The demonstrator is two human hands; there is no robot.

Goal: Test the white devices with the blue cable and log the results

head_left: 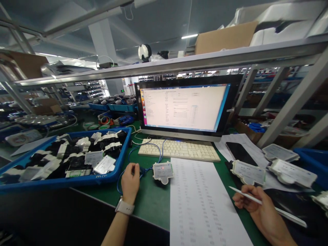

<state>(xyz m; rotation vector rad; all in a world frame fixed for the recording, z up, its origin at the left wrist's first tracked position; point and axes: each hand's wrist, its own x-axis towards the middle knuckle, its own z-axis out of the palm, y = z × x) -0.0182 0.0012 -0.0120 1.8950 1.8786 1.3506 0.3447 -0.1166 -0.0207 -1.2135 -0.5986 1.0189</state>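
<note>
My left hand [131, 182], with a watch on its wrist, has its fingers curled beside a blue cable [118, 187] and its dark connector; what lies inside the fingers is hidden. Right of it lies a white module [163, 172] with a lit red light. My right hand [258, 205] is closed around a white pen [290, 217], its tip pointing left above the edge of a printed sheet [197, 205]. Just beyond that hand is another white module [248, 173].
A blue tray [101, 179] full of black and white modules stands left. A keyboard [176, 149] lies before a lit monitor [183, 107]. At right are a phone [241, 153], more modules [292, 172] and a blue bin [312, 164]. A metal shelf [166, 65] spans overhead.
</note>
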